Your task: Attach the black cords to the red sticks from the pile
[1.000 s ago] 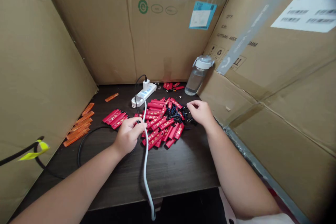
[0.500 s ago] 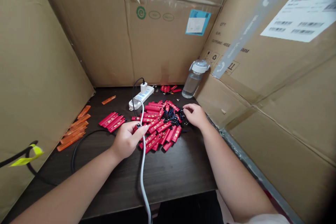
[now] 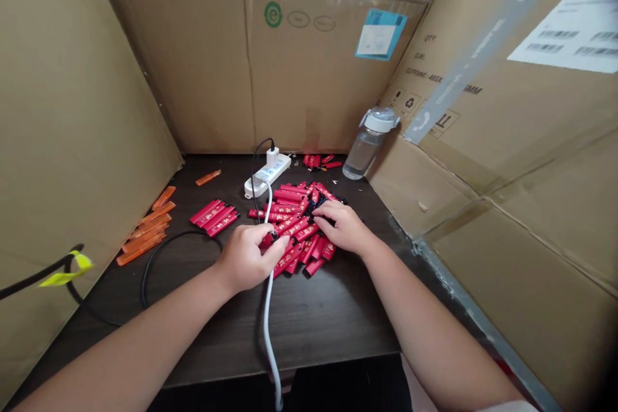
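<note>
Near the middle of the frame, the left hand (image 3: 250, 256) held a red case (image 3: 267, 240) with a dark end between thumb and forefinger, the two digits bent toward each other with only a narrow gap at their tips. Its other fingers were hidden, so what they did could not be told. The white cable (image 3: 268, 328) ran behind these fingertips and down to the bottom edge.

Right of centre, the right hand (image 3: 340, 225) reached palm down over the edge of the pile of red gold-lettered cases (image 3: 305, 232). Its thumb and fingers stood a little apart, the tips at the dark wires (image 3: 316, 201) among the cases; whether they pinched anything could not be told.

The pile lay at the centre of the frame on the dark tabletop (image 3: 328, 318). Left of it, a few more red cases sat side by side in a row (image 3: 214, 217), and farther left lay orange strips (image 3: 149, 230). Above the pile were a white power strip (image 3: 263, 178) and, upper right of it, a clear water bottle (image 3: 362, 153).
</note>
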`<state>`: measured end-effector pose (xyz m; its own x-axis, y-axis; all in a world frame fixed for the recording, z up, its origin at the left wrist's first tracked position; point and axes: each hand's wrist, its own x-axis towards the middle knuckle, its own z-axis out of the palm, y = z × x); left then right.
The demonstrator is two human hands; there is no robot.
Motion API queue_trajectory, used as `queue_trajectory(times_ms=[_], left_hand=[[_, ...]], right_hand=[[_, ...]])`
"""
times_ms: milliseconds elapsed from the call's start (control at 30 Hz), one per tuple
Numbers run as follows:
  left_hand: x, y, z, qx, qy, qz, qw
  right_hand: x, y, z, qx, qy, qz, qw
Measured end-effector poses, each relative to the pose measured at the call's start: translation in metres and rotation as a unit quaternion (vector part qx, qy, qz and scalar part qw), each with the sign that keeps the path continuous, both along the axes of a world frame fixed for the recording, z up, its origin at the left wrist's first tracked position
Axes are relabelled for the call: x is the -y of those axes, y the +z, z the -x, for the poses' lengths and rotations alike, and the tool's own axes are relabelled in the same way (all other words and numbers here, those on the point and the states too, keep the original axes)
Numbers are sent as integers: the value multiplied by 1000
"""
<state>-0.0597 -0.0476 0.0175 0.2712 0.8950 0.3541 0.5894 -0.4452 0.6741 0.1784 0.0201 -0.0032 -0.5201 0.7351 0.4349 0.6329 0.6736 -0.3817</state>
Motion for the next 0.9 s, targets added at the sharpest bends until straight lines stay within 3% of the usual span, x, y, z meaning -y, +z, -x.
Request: queue_trajectory(times_ms=[433,900], left_hand=[[4,-2,-8,-163,9,15,987],[3,-1,-8,-207,11,13,978]], right_hand=[[3,15,25,176,-158,75,969],[2,17,23,209,-102,77,970]])
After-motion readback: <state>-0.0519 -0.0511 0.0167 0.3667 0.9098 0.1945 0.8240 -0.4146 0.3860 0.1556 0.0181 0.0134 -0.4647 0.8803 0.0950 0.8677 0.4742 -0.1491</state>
